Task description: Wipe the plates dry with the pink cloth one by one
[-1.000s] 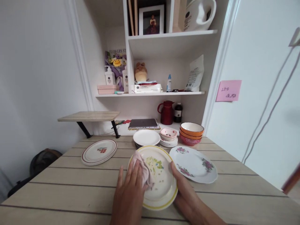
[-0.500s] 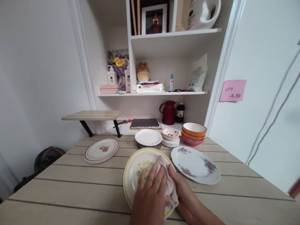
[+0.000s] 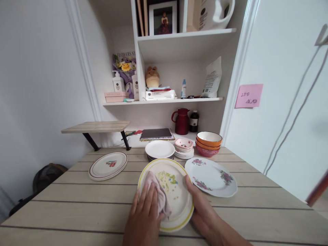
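A cream plate with a yellow rim and a green and yellow print is tilted up off the tabletop in front of me. My right hand grips its right edge, thumb on the upper face and fingers underneath. A crumpled pink cloth lies against the left part of the plate. Pressing that cloth to the surface is my left hand, its fingers close together over the fabric. To the right, an oval white platter with pink flowers rests on the table, close to the plate.
Behind the plate stand a stack of white plates, small dishes and stacked orange bowls. Red-rimmed plates lie at left, near a small raised wooden shelf. A red jug stands at the back.
My left hand has slid the pink cloth from the right side of the plate to its left side, uncovering the print. My right hand still holds the plate's edge. The view has shifted slightly.
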`<move>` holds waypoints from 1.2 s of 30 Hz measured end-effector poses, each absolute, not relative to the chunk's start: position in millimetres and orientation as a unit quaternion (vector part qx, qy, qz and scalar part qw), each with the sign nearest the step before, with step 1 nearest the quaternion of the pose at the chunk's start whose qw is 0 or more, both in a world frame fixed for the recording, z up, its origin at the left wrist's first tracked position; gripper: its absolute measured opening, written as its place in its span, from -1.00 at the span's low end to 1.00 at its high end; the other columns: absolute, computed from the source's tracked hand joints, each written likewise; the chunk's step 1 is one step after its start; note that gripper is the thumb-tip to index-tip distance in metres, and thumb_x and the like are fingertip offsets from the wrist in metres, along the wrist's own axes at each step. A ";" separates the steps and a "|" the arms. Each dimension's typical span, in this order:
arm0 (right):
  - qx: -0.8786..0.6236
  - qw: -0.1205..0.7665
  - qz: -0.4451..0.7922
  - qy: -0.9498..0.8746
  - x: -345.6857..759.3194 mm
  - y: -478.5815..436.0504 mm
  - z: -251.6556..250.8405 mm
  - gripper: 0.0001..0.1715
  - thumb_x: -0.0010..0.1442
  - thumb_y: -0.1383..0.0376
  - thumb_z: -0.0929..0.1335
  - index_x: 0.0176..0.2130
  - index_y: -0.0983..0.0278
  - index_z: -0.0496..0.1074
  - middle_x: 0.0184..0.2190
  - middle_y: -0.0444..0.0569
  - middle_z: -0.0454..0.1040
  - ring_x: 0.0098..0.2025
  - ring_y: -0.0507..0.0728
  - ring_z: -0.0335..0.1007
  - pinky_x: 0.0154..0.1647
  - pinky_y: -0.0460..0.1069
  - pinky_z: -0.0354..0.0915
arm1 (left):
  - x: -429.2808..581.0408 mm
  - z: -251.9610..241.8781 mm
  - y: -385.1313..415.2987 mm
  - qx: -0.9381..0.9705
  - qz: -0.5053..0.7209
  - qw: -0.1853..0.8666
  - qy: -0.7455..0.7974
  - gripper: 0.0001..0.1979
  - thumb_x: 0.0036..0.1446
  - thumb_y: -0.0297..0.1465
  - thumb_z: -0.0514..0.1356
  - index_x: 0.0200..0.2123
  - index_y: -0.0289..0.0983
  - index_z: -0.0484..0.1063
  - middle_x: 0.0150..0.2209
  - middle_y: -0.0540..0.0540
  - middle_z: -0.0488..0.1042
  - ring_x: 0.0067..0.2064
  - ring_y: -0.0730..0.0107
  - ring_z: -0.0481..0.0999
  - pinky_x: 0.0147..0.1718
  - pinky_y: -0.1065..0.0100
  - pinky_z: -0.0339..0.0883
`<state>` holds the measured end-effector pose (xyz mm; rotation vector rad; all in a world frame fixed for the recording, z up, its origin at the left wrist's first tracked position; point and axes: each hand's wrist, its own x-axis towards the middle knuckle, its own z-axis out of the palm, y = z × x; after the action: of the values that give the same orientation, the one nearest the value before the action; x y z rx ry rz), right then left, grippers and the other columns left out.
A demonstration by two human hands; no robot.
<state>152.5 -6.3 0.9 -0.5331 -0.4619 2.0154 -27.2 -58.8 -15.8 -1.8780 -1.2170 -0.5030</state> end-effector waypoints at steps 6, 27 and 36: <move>-0.201 0.477 0.830 -0.210 149.7 -15.0 8.0 -0.34 0.20 0.02 0.30 0.09 0.46 0.36 -0.04 0.22 0.51 0.06 0.24 0.41 0.19 0.14 0.17 | -1.3 -19.0 -65.6 -0.781 -0.233 0.369 -0.447 -0.55 0.27 -0.18 -0.06 0.07 -0.28 0.36 0.13 -0.04 0.41 0.10 0.28 0.43 -0.10 0.19 0.42; -0.223 0.469 0.828 -0.212 149.7 -13.2 3.5 -0.36 0.17 0.02 0.33 0.06 0.43 0.39 -0.06 0.21 0.52 0.05 0.27 0.41 0.17 0.17 0.19 | -26.2 -27.4 -68.6 -0.742 -0.209 0.368 -0.519 -0.49 0.10 -0.48 0.05 0.16 -0.24 0.26 0.22 -0.02 0.29 0.24 0.26 0.21 0.03 0.12 0.26; -0.196 0.452 0.842 -0.221 150.5 -14.2 1.5 -0.35 0.18 0.02 0.31 0.06 0.45 0.40 -0.09 0.21 0.54 0.02 0.26 0.44 0.17 0.14 0.18 | 5.3 -12.8 -64.6 -0.793 -0.210 0.314 -0.479 -0.53 0.19 -0.27 0.08 0.17 -0.18 0.24 0.24 0.05 0.27 0.23 0.25 0.23 0.04 0.06 0.30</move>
<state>150.5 -14.2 1.5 -0.4847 -0.5449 2.0806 5.3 -64.6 -12.8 -2.0889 -1.2615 -0.5527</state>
